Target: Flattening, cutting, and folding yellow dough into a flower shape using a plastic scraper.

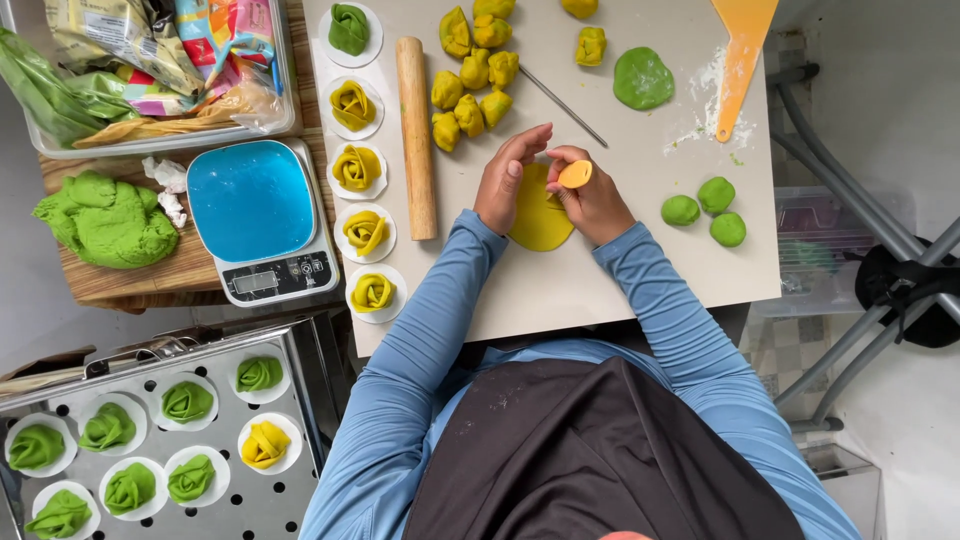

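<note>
Her left hand (508,175) presses flat, pinning the yellow dough disc (538,222), while the right hand (592,200) at three o'clock pinches an orange cutter (575,174).

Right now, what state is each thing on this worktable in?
Yellow dough disc: flat, under both hands.
Orange cutter: held in right hand.
Left hand: pressing the disc.
Green dough disc: flattened.
Green dough balls: unrolled.
Rolling pin: lying idle.
Scale: nothing on it.
</note>
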